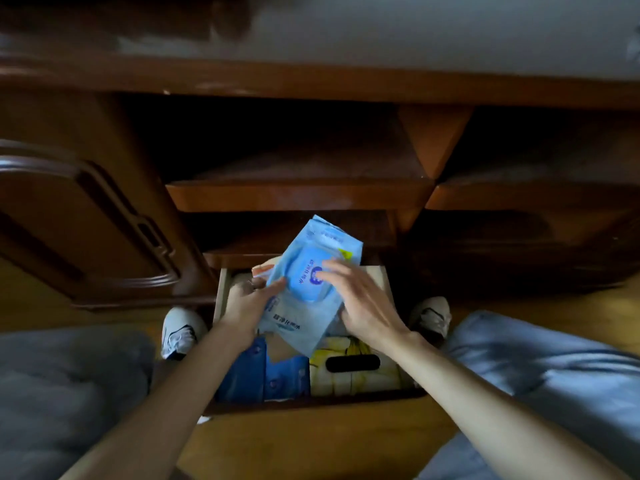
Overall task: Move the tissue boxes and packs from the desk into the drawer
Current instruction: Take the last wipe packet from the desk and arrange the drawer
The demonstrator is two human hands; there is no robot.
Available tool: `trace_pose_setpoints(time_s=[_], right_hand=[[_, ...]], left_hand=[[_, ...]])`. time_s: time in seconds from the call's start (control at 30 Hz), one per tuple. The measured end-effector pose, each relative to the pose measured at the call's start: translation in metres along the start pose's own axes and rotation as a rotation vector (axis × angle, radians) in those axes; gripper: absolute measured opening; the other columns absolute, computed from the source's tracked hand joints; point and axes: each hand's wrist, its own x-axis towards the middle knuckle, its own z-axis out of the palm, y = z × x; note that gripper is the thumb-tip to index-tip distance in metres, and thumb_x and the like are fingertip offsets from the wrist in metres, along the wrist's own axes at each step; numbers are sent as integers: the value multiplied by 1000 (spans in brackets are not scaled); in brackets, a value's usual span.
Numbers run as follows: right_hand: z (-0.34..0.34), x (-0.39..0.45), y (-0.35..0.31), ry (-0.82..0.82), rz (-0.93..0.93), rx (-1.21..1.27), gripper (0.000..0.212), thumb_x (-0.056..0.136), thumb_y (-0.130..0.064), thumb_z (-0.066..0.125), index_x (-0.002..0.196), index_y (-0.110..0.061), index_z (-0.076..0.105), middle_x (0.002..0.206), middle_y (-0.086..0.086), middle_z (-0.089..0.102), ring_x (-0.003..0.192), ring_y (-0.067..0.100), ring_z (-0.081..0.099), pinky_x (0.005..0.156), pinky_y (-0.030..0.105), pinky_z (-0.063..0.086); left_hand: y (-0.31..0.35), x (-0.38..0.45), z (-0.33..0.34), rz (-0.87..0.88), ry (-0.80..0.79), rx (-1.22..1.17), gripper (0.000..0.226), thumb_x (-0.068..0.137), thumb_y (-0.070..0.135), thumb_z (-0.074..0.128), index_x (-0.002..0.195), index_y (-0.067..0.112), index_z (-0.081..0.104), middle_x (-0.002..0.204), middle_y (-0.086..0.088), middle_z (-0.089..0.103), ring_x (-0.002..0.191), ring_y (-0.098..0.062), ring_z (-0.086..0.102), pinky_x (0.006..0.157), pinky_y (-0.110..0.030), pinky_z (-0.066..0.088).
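Observation:
A light blue wipes pack (304,289) with a round lid is tilted above the open drawer (311,403). My left hand (247,303) grips its left edge, and my right hand (360,299) lies over its lid and right side. Inside the drawer, a blue tissue pack (266,372) lies front left and a yellow tissue box (353,370) with a dark slot sits front right. An orange-edged pack (263,270) peeks out at the back left, mostly hidden by the wipes pack.
The dark wooden desk (311,77) rises above, with open shelves (298,195) over the drawer and a cabinet door (86,220) on the left. My knees in grey trousers (540,375) and my shoes (181,332) flank the drawer on a wooden floor.

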Motion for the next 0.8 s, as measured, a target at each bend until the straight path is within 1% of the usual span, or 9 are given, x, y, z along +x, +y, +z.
trace_pose_setpoints(time_s=[0.07, 0.1, 0.2, 0.27, 0.4, 0.53, 0.63, 0.7, 0.8], right_hand=[[13, -3, 21, 22, 231, -15, 60, 83, -10, 68, 141, -5, 53, 148, 12, 51, 141, 27, 45, 119, 34, 34], [19, -6, 35, -46, 359, -18, 64, 83, -10, 72, 143, -7, 52, 147, 12, 51, 139, 27, 45, 116, 38, 38], [42, -14, 71, -518, 619, -56, 54, 96, -25, 64, 146, -18, 48, 148, 6, 52, 136, 25, 49, 107, 38, 46], [60, -16, 88, -711, 628, -122, 52, 97, -30, 61, 147, -22, 46, 148, 5, 54, 134, 24, 51, 105, 39, 46], [94, -3, 106, -813, 654, -175, 73, 96, -33, 65, 157, -20, 29, 159, 6, 40, 144, 26, 41, 111, 43, 39], [123, 5, 124, -938, 665, -167, 93, 91, -34, 70, 163, -22, 14, 163, 11, 33, 148, 31, 35, 117, 46, 33], [131, 9, 132, -982, 568, -327, 93, 84, -46, 76, 159, -21, 28, 159, 11, 39, 145, 33, 36, 116, 46, 28], [129, 15, 134, -999, 508, -381, 77, 81, -53, 77, 145, -23, 48, 147, 10, 49, 136, 33, 41, 110, 45, 33], [119, 19, 135, -932, 526, -289, 56, 87, -48, 74, 135, -25, 55, 137, 7, 54, 129, 31, 46, 101, 42, 41]], left_hand=[[-7, 9, -13, 43, 106, 36, 15, 84, 15, 81, 93, 4, 74, 82, -14, 78, 60, -18, 74, 48, -26, 55], [-10, 12, -19, 59, 163, 38, 15, 84, 15, 81, 93, 5, 74, 81, -11, 78, 61, -18, 74, 48, -26, 55], [-20, 23, -32, 63, 259, 27, 20, 85, 17, 80, 102, 7, 75, 81, -8, 78, 67, -20, 74, 55, -29, 57], [-25, 27, -35, 63, 288, 47, 16, 86, 20, 79, 100, 13, 75, 71, 0, 76, 61, -13, 73, 50, -25, 55], [-32, 28, -36, 87, 280, 62, 13, 88, 21, 77, 96, 32, 74, 72, 7, 77, 62, -9, 74, 48, -24, 55], [-35, 31, -39, 74, 286, 85, 16, 89, 22, 76, 100, 34, 74, 77, 9, 77, 68, -8, 74, 52, -24, 57], [-37, 34, -40, 68, 285, 67, 24, 91, 20, 74, 115, 26, 73, 91, -1, 78, 79, -16, 76, 61, -31, 61], [-39, 35, -38, 68, 279, 46, 25, 92, 19, 73, 117, 24, 72, 93, -2, 78, 77, -16, 76, 57, -30, 60], [-38, 36, -35, 91, 267, 36, 27, 93, 18, 72, 119, 22, 70, 94, -3, 78, 76, -15, 76, 55, -26, 58]])
